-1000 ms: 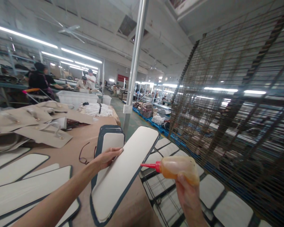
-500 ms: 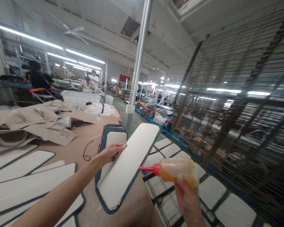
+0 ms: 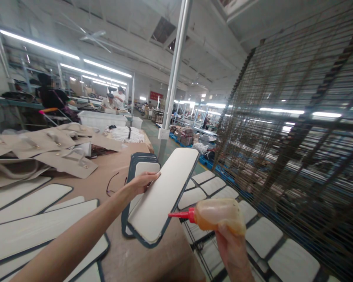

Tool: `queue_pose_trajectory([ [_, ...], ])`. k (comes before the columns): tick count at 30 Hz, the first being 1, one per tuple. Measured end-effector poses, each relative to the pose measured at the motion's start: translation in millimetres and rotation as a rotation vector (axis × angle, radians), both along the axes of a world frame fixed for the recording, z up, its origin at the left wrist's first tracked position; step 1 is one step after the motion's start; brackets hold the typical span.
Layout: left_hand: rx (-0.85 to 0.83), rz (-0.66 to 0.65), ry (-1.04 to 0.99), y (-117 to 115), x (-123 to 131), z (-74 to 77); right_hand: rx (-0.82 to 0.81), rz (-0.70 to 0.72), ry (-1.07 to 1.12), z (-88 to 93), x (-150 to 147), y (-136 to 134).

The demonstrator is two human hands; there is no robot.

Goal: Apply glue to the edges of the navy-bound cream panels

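My left hand (image 3: 145, 181) grips the left edge of a long cream panel (image 3: 167, 192) with rounded corners and a dark border, thumb on its face. The panel is tilted over a stack of similar dark-edged panels (image 3: 133, 166) on the table. In my right hand (image 3: 231, 244) is a squeeze bottle (image 3: 219, 213) of amber liquid, lying almost level. Its red nozzle (image 3: 179, 215) points left, and the tip is at the panel's right border; whether it touches I cannot tell.
More cream panels (image 3: 41, 227) lie at the left, with beige handled bag pieces (image 3: 67, 158) behind. Eyeglasses (image 3: 110, 186) rest on the brown table (image 3: 117, 239). A wire rack (image 3: 294, 129) rises at the right, more panels (image 3: 264, 233) on its lower part. A metal post (image 3: 176, 66) stands ahead; people work farther back.
The panel's lower end has risen and shifted slightly right in my left hand. The nozzle tip has moved a little down and left along the panel's right border.
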State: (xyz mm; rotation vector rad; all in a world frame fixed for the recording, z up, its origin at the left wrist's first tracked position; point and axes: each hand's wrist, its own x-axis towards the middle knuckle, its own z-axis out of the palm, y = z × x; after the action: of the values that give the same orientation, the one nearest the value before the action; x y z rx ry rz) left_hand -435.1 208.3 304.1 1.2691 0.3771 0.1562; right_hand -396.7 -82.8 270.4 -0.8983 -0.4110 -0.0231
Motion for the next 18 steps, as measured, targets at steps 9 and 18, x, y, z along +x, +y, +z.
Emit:
queue_pose_trajectory([
  [9,0.015,0.111,0.048,1,2,8.6,-0.051,0.036,0.012,-12.6,-11,2],
  [18,0.037,0.159,-0.022,-9,23,-7.9,0.205,-0.131,0.136,38.3,8,6],
])
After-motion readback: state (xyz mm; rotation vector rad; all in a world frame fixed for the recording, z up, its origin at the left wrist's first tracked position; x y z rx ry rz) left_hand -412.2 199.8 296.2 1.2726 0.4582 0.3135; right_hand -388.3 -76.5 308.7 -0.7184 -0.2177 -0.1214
